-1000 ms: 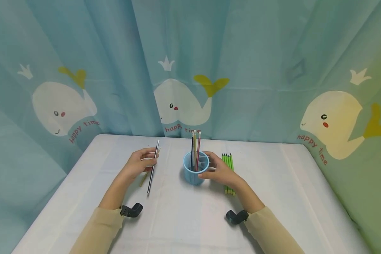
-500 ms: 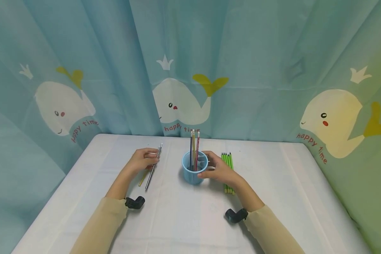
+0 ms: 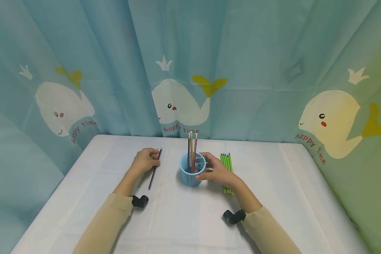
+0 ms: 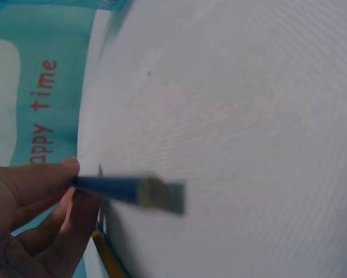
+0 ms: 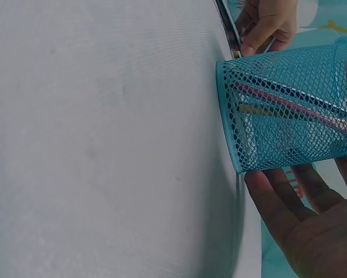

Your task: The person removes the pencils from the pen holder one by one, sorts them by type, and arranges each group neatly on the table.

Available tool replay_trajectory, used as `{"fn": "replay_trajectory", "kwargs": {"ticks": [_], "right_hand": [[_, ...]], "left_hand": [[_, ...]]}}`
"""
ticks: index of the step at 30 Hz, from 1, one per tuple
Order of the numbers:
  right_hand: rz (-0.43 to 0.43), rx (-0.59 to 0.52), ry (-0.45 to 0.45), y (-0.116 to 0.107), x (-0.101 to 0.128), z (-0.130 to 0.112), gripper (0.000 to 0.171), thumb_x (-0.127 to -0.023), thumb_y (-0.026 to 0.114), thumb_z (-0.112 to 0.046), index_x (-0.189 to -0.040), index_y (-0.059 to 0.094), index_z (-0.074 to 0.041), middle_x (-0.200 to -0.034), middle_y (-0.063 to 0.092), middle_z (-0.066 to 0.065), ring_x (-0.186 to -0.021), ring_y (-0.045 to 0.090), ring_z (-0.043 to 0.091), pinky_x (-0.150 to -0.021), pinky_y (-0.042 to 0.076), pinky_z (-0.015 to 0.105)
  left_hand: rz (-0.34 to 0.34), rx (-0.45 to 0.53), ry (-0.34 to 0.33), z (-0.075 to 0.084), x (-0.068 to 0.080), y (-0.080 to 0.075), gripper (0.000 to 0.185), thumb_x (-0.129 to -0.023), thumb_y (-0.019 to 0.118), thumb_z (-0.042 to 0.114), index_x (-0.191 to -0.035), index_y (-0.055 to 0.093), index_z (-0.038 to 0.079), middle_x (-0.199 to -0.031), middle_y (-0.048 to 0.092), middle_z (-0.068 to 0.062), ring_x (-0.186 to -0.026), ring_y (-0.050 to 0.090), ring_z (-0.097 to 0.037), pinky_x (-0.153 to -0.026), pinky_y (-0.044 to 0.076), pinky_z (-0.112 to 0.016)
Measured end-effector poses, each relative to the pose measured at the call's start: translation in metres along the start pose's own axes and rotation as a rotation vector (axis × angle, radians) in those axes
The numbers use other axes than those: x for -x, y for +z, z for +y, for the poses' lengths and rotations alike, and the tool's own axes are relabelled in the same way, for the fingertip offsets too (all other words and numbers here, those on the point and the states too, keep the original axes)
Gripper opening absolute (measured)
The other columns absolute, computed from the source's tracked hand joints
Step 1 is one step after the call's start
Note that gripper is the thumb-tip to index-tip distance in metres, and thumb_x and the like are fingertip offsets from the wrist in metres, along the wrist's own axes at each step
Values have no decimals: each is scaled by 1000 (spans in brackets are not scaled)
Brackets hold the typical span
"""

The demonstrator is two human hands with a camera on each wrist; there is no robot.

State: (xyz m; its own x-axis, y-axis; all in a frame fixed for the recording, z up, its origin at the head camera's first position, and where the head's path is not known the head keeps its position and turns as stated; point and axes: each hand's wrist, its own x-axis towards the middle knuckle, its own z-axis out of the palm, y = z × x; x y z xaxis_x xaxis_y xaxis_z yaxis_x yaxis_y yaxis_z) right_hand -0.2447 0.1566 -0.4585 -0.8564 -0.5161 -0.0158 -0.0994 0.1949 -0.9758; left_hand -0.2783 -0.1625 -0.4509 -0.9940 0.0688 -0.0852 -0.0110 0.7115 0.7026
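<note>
We pinch dark pencil (image 3: pixel 155 168) in left hand (image 3: pixel 144 161), tip low over table (image 3: pixel 82 197), left of cup. Right hand (image 3: pixel 217 171) curls round blue mesh cup (image 3: pixel 190 173), steadying it upright; three pencils (image 3: pixel 191 151) stand inside. Green pencils (image 3: pixel 226 163) lie beside.

Cup (image 3: pixel 191 172) mid-table (image 3: pixel 273 197) with pencils (image 3: pixel 191 148) inside; loose pencil (image 3: pixel 154 168) left, pencil row (image 3: pixel 226 165) right.

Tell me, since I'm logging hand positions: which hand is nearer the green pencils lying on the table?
Right. The right hand grips the blue mesh cup and lies partly over the green pencils. The left hand is across the cup from them, pinching a dark pencil.
</note>
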Motion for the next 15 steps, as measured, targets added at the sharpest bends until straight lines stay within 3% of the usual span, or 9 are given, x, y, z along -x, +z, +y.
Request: {"fn": "replay_trajectory", "kwargs": {"ticks": [7,15], "right_hand": [[-1,7,17,2,1,-2,77,-79,84,-16,-145,44,-17,-140,54,10,-132,50,34,-113,39,57],[1,19,20,1,0,-2,78,-79,85,-16,-145,44,-18,-139,55,9,-130,52,33,-111,41,56]], "left_hand": [[52,-104,10,2,1,5,41,-86,76,11,-125,65,0,-112,71,-16,-108,64,-36,-93,52,-51],[94,-190,15,3,0,9,42,-82,79,7,-122,66,0,-111,70,-15,-104,63,-33,-94,52,-49]]}}
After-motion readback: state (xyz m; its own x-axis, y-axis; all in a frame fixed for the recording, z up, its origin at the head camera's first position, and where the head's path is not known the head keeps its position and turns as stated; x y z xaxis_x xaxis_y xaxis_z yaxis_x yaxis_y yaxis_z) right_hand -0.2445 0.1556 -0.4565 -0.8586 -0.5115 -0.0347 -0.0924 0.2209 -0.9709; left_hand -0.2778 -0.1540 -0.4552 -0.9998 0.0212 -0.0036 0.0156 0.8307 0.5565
